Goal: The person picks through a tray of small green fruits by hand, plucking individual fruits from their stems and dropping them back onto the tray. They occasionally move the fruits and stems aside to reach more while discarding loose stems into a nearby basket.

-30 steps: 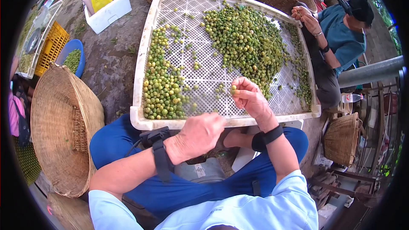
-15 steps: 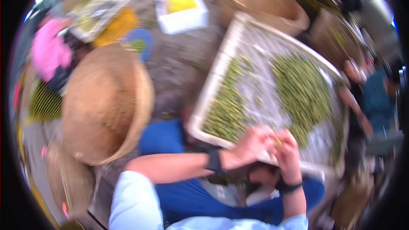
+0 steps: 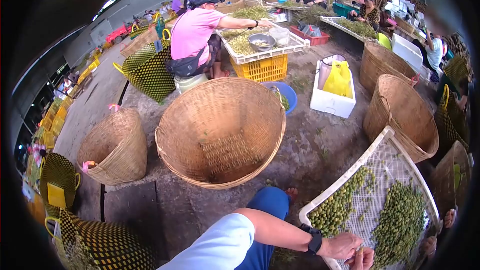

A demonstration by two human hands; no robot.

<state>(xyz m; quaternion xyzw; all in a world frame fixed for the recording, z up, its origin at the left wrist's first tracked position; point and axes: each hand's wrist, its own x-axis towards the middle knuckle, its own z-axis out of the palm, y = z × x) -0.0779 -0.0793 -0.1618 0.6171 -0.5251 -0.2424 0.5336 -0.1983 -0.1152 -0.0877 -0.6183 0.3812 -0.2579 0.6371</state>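
Observation:
At the lower right, my left hand (image 3: 341, 245), with a dark watch on its wrist, is closed at the near edge of a white mesh tray (image 3: 372, 190). My right hand (image 3: 361, 258) touches it from below, its fingers pinched together. Whatever lies between the fingertips is too small to make out. Small green-yellow fruits (image 3: 332, 210) lie in the tray's left part, and a denser pile of greener ones (image 3: 400, 222) covers its right part. Other fingers show at the tray's right edge, belonging to another person (image 3: 428, 246).
A large woven basket (image 3: 220, 130) stands left of the tray, a smaller one (image 3: 117, 150) beyond it. Further baskets (image 3: 400, 110) and a white foam box (image 3: 332, 101) are ahead. A person in pink (image 3: 195, 35) sits at another tray (image 3: 280, 50).
The view has swung left and up, so my hands and the tray now appear lower and farther right. My hands remain close together at the tray's edge.

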